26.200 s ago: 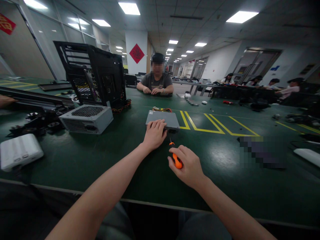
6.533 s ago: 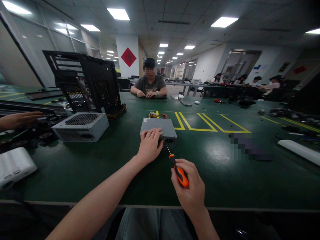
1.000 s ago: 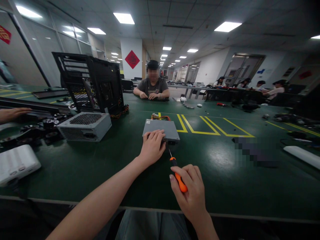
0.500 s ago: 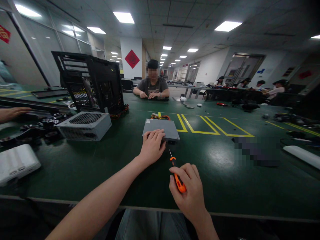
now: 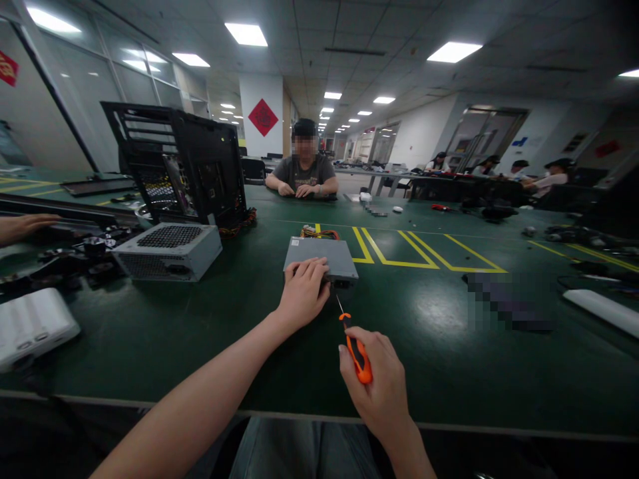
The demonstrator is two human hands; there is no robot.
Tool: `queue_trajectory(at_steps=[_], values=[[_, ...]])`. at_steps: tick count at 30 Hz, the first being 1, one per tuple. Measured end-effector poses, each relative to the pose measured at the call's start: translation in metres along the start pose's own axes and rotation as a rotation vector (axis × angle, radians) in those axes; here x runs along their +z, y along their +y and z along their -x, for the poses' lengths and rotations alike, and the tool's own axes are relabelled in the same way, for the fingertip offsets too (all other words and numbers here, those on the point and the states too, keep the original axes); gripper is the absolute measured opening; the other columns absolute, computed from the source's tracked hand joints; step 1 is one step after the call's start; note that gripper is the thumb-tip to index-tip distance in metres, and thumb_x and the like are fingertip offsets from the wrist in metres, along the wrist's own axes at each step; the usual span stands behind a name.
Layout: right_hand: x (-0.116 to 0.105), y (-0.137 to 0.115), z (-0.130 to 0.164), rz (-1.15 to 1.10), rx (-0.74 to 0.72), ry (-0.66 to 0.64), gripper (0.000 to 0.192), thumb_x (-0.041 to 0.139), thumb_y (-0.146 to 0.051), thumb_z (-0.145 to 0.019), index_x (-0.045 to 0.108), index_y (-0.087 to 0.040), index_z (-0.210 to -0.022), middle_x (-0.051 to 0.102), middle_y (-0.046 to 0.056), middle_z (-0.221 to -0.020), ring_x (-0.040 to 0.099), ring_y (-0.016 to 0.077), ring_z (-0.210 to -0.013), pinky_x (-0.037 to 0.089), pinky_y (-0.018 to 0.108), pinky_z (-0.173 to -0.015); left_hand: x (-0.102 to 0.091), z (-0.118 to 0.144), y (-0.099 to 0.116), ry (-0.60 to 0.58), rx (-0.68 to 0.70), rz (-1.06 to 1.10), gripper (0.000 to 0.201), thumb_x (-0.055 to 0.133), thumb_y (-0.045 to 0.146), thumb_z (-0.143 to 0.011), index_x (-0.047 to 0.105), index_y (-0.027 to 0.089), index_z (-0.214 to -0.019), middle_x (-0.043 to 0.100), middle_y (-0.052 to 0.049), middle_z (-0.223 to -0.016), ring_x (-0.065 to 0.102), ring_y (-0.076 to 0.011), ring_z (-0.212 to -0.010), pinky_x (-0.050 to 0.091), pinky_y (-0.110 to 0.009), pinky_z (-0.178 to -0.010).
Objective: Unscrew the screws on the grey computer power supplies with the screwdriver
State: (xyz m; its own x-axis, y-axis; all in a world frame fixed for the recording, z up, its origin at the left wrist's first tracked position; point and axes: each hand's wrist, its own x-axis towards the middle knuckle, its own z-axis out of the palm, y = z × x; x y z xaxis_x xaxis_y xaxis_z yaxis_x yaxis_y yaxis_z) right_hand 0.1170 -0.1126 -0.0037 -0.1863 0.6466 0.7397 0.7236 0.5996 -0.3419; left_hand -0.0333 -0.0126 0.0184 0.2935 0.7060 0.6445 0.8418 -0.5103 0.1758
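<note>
Screwdriver (image 5: 355,349), orange-handled, sits in the right hand (image 5: 380,386), whose fingers are curled closed around the grip. Its long axis runs away from that hand, up and slightly left, with the thin shaft tip at the near edge of the flat grey metal drive box (image 5: 322,257). The left hand (image 5: 303,293) lies palm-down, fingers spread, on the box's near left corner, just left of the tip and nearer to the box than the right hand, on the green table (image 5: 150,332).

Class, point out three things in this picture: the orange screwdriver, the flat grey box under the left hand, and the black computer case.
Screwdriver (image 5: 360,361), head view, on its orange handle.
Grey box (image 5: 333,255), head view, on its bare top panel.
Computer case (image 5: 212,166), head view, on its dark side wall.
</note>
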Motion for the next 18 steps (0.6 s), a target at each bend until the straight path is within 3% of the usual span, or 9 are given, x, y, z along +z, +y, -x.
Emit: queue_trajectory(at_steps=[8,14,18], values=[[-0.0024,-0.0044,-0.0028,0.046,-0.055,-0.045,0.011,0.049,-0.018,-0.080,0.057,-0.017,-0.088,0.047,0.003,-0.074,0.044,0.0163,-0.070,0.036,0.030,-0.061,0.0014,0.0002,0.0003,-0.005,-0.013,-0.006,0.024,0.045,0.023,-0.084,0.050,0.021,-0.107,0.053,-0.005,-0.127,0.043,-0.0201,-0.120,0.027,-0.040,-0.098],[0.0003,-0.0003,-0.0001,0.007,0.030,-0.034,0.027,0.049,-0.027,-0.083,0.049,-0.017,-0.108,0.056,0.005,-0.086,0.051,0.0166,-0.075,0.042,0.031,-0.066,0.0017,0.0002,0.0002,0.002,-0.005,-0.010,0.022,0.045,0.023,-0.084,0.050,0.021,-0.106,0.053,-0.005,-0.126,0.043,-0.0202,-0.119,0.027,-0.040,-0.097],[0.0010,0.0001,0.0008,-0.018,0.040,-0.001,0.020,0.049,-0.026,-0.083,0.050,-0.018,-0.102,0.058,0.004,-0.083,0.053,0.0152,-0.072,0.043,0.029,-0.064,0.0009,0.0001,0.0004,0.006,-0.007,-0.007,0.023,0.046,0.023,-0.084,0.050,0.021,-0.106,0.053,-0.004,-0.126,0.043,-0.0204,-0.119,0.028,-0.040,-0.097]])
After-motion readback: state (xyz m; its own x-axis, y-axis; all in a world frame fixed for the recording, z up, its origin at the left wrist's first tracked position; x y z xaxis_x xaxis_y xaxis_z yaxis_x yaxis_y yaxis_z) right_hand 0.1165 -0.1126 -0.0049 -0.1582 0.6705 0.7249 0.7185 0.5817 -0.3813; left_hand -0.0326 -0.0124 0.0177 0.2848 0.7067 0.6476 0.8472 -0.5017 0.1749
